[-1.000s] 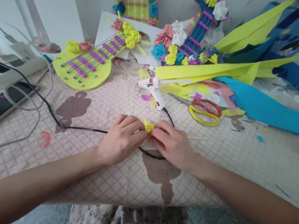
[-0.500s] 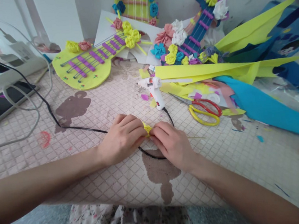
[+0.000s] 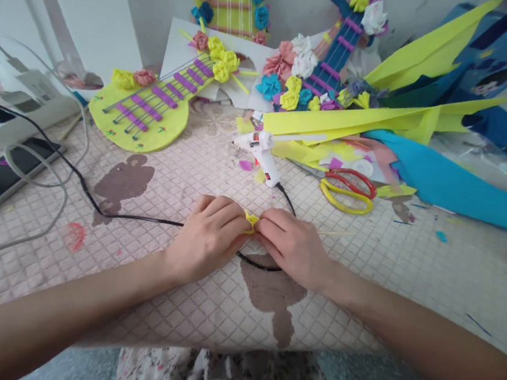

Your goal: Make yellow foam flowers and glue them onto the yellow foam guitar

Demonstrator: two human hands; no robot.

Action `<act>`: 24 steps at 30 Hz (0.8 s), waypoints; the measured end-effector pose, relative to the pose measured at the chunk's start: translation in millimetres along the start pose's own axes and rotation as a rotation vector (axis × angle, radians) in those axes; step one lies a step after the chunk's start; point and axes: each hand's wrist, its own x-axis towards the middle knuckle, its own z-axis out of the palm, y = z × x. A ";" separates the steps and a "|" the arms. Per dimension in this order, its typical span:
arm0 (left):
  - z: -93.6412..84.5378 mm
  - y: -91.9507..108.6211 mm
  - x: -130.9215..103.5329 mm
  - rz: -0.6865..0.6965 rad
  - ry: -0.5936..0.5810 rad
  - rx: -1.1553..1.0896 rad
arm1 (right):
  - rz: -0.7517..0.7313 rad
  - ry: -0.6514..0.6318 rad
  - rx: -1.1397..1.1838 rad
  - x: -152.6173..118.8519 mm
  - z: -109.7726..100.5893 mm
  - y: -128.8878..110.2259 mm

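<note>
Between my fingertips is a small crumpled piece of yellow paper (image 3: 250, 222), mostly covered by the fingers. My left hand (image 3: 214, 228) pinches it from the left, palm down. From the other side my right hand (image 3: 292, 244) pinches it too, with a thin yellowish stick (image 3: 336, 232) poking out beyond the knuckles. A black cord (image 3: 258, 264) passes under both hands. Just beyond them a white glue gun (image 3: 262, 155) lies on its side. Scissors with red and yellow handles (image 3: 346, 194) rest to the right of it.
A yellow paper guitar (image 3: 152, 116) with purple strips lies behind; a blue paper guitar (image 3: 330, 63) with paper flowers leans beside it. Yellow paper strips (image 3: 341, 119) and a blue sheet (image 3: 456, 183) spread rightward. A phone (image 3: 7, 177) and power strip (image 3: 18, 117) sit at left.
Both hands stay in nearly the same place. The yellow paper between the fingertips has shifted slightly in shape, and the thin stick at the right hand has moved a little.
</note>
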 end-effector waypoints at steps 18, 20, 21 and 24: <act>-2.6 2.6 -0.1 0.041 0.004 0.068 | 0.079 -0.119 0.256 -2.0 -14.0 11.3; -2.7 1.7 -0.4 0.038 -0.008 0.064 | 0.088 -0.181 0.251 -2.8 -21.5 17.6; -2.7 1.1 -0.4 0.038 -0.018 0.063 | 0.083 -0.205 0.239 -3.1 -25.5 20.5; -3.0 -0.1 0.1 0.044 -0.034 0.057 | 0.042 -0.258 0.202 -2.8 -38.5 29.9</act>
